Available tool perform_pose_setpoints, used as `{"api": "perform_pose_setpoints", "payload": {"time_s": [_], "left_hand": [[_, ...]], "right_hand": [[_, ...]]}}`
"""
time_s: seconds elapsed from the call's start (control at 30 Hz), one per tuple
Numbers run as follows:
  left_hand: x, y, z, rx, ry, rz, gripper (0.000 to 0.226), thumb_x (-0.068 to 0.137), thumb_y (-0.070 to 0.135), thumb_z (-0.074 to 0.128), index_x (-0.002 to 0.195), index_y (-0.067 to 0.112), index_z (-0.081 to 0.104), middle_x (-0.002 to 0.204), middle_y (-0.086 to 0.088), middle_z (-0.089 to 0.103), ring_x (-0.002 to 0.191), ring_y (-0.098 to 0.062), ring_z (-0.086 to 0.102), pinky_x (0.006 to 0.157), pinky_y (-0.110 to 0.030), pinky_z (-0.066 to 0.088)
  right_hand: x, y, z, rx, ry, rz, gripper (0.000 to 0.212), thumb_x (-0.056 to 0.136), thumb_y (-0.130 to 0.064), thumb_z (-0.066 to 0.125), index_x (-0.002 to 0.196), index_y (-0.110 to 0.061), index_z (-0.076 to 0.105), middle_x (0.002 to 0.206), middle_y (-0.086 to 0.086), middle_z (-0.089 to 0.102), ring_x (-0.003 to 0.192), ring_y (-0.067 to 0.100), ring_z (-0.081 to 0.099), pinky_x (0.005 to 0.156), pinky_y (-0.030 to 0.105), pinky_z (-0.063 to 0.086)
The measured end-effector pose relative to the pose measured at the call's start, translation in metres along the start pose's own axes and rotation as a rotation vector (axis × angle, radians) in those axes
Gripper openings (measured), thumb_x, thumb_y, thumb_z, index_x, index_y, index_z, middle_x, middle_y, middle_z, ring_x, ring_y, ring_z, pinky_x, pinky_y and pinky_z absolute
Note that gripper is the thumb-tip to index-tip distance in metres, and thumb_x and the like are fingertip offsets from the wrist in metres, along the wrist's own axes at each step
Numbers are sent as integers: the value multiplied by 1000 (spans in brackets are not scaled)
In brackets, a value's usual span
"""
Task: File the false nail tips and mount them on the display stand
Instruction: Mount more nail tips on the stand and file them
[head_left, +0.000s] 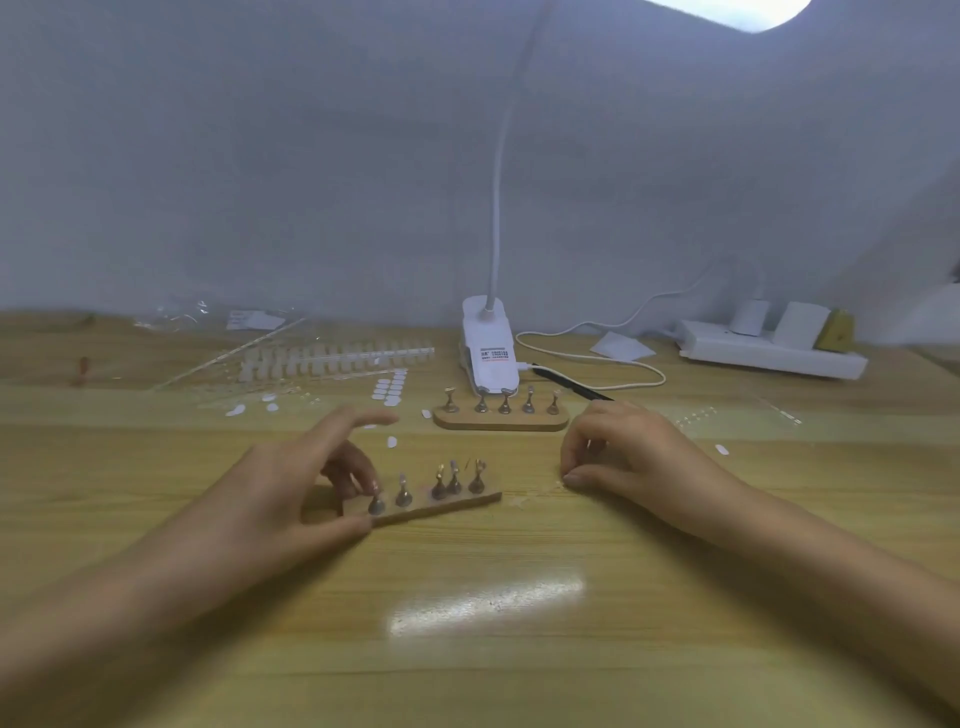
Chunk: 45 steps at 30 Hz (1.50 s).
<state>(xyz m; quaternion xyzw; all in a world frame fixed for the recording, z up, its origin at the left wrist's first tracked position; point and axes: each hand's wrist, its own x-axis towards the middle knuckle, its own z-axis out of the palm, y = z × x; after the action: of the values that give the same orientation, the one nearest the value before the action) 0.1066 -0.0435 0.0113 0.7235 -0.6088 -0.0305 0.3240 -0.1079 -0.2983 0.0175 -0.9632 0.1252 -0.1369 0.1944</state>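
Near on the bench (571, 675), the left hand (291, 493) pinches the display stand (447, 501) by its 9 o'clock end; holding it flat should steady the mounting. At 3 o'clock the right hand (623, 457) curls, fingertips down (whether it holds anything is unclear). Nail tips (337, 358) lie far off at 11 o'clock. A second stand (501, 418) and a lamp clamp (488, 343) crowd 12 o'clock.

Glossy wood-grain counter (467, 649) — wooden display stand (457, 506) with metal pegs (403, 493); smooth white plastic lamp clip (488, 348).
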Motion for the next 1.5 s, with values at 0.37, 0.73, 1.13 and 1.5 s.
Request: {"api": "perform_pose_setpoints", "payload": {"time_s": [0.37,0.73,1.13,1.5], "left_hand": [[-19,3,49,-203,-137,120,76,78,25,75,146,21,41,97,12,70,65,5,59,62,-3,45],[33,68,68,-179,-160,220,61,79,31,70,128,55,40,99,25,65,81,4,62,70,0,41],[30,60,56,-112,-82,179,73,78,16,79,128,53,42,96,24,67,76,9,61,69,0,41],[43,47,20,-550,-32,-89,34,78,57,72,107,40,66,102,8,72,91,-10,69,80,-27,54]], "right_hand": [[90,-82,42,-192,24,-193,12,93,-31,67,98,-20,68,94,-6,69,84,13,60,67,32,49],[-32,109,-82,-209,349,495,27,85,-28,77,110,-24,68,116,-1,67,103,17,61,91,38,49],[-58,128,-77,-7,564,247,66,81,-1,77,136,-28,51,121,-2,60,106,12,62,101,19,45],[-26,-22,-25,205,214,-410,77,81,-12,80,147,-26,42,132,-10,61,108,12,67,94,20,51]]}}
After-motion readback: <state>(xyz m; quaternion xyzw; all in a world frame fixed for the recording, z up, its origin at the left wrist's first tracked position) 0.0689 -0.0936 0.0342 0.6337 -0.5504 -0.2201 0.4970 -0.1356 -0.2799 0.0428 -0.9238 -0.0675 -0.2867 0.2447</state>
